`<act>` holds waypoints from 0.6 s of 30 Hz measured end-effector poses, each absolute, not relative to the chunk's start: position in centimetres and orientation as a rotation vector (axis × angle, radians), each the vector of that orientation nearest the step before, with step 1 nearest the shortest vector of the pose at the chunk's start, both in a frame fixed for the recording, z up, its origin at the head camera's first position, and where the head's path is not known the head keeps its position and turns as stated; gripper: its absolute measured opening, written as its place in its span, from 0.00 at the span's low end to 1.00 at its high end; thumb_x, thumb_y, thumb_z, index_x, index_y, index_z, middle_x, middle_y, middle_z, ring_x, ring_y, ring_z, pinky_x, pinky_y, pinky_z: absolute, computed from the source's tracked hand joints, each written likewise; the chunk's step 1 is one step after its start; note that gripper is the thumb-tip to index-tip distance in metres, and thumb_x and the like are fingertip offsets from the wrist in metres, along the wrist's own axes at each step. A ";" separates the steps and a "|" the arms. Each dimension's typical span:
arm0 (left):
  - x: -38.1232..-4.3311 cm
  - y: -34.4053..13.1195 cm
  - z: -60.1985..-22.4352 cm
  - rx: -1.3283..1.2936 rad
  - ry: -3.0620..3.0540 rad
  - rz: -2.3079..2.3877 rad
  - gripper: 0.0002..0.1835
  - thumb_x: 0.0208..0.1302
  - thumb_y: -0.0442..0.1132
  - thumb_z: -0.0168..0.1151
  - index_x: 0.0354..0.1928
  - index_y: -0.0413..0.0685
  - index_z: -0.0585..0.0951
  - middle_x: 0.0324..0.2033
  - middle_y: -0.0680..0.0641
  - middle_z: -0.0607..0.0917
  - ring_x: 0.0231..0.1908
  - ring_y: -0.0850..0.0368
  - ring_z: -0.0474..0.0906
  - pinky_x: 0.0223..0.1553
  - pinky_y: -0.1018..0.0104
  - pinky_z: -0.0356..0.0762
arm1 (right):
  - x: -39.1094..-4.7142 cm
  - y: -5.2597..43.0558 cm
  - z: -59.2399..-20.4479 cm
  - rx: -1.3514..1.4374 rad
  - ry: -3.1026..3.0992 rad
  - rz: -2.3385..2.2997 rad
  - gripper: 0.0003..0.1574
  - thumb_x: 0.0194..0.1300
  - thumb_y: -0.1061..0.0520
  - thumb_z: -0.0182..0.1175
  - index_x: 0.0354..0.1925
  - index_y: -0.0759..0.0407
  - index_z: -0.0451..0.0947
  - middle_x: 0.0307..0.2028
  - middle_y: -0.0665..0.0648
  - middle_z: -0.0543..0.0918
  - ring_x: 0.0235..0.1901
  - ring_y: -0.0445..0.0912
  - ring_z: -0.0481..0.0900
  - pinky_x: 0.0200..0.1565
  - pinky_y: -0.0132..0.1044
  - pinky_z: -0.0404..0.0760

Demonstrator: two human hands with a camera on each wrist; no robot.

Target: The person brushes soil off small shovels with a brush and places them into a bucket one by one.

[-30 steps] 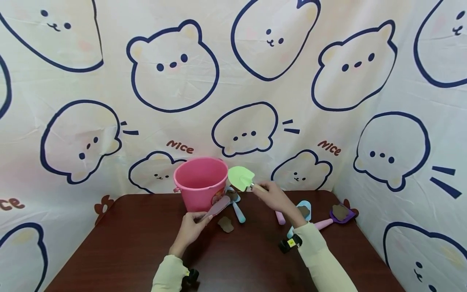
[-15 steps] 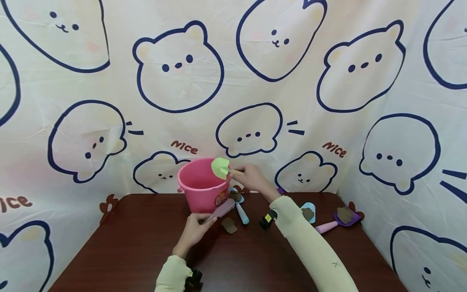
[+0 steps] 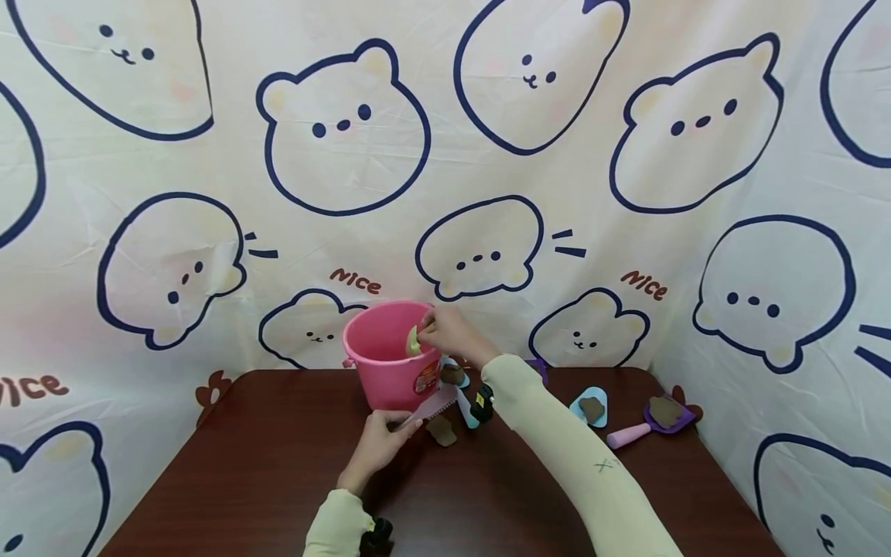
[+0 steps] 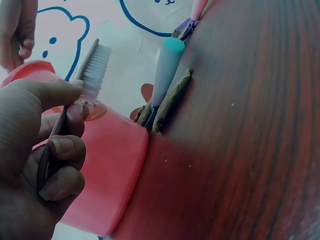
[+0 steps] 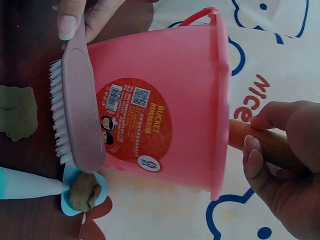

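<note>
My left hand [image 3: 379,447] grips the handle of a mauve brush [image 3: 435,404] with white bristles, held in front of a pink bucket [image 3: 390,391]. The bristles [image 4: 97,72] show clearly in the left wrist view. At the bucket's rim, my right hand [image 3: 452,334] holds the wooden handle [image 5: 267,145] of a small trowel. Its pale green blade [image 3: 413,341] is inside the bucket's mouth, partly hidden by the fingers. A flat brown clay-like piece [image 3: 442,432] lies on the table near the brush. The bucket's contents are not visible.
Beside the bucket lies a light blue toy shovel [image 5: 30,184] bearing a brown lump [image 5: 84,192]. To the right are another blue shovel [image 3: 600,398] and a purple shovel [image 3: 685,418] with a pink handle, each carrying a brown lump. A printed cloth hangs behind the dark table [image 3: 264,464].
My right hand has moved left with the trowel, from beside the bucket to its rim, and the blade has dipped inside. The left hand keeps the brush in about the same place.
</note>
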State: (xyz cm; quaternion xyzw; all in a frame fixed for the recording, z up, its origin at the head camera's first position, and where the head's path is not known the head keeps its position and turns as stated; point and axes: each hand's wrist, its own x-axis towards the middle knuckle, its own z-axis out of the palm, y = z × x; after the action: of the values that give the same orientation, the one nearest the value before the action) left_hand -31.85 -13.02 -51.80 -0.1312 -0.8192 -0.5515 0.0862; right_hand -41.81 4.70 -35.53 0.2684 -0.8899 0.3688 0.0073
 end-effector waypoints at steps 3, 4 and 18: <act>-31.6 -12.9 -51.5 -0.420 -2.445 -1.652 0.09 0.67 0.36 0.68 0.45 0.39 0.89 0.35 0.41 0.89 0.34 0.55 0.75 0.33 0.70 0.73 | -42.1 4.1 -36.0 0.834 -2.784 1.087 0.06 0.67 0.62 0.65 0.42 0.64 0.80 0.38 0.58 0.85 0.35 0.47 0.82 0.36 0.34 0.84; -31.6 -12.8 -51.5 -0.426 -2.444 -1.653 0.09 0.67 0.36 0.69 0.45 0.39 0.89 0.35 0.41 0.89 0.34 0.55 0.74 0.33 0.71 0.73 | -42.3 3.9 -36.1 0.825 -2.786 1.079 0.07 0.67 0.63 0.66 0.42 0.64 0.80 0.38 0.58 0.85 0.35 0.47 0.82 0.36 0.34 0.84; -32.1 -12.6 -52.1 -0.454 -2.469 -1.626 0.11 0.68 0.39 0.68 0.45 0.38 0.88 0.35 0.40 0.89 0.31 0.58 0.74 0.31 0.72 0.72 | -43.4 3.1 -37.4 0.878 -2.752 0.855 0.07 0.62 0.65 0.70 0.35 0.66 0.80 0.24 0.53 0.76 0.28 0.43 0.75 0.30 0.29 0.76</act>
State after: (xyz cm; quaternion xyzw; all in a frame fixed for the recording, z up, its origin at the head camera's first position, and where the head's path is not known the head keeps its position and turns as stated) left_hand -32.09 -12.65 -52.14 -0.1515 -0.8231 -0.5421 0.0754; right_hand -43.43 3.06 -37.42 0.2910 -0.9116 0.2833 0.0642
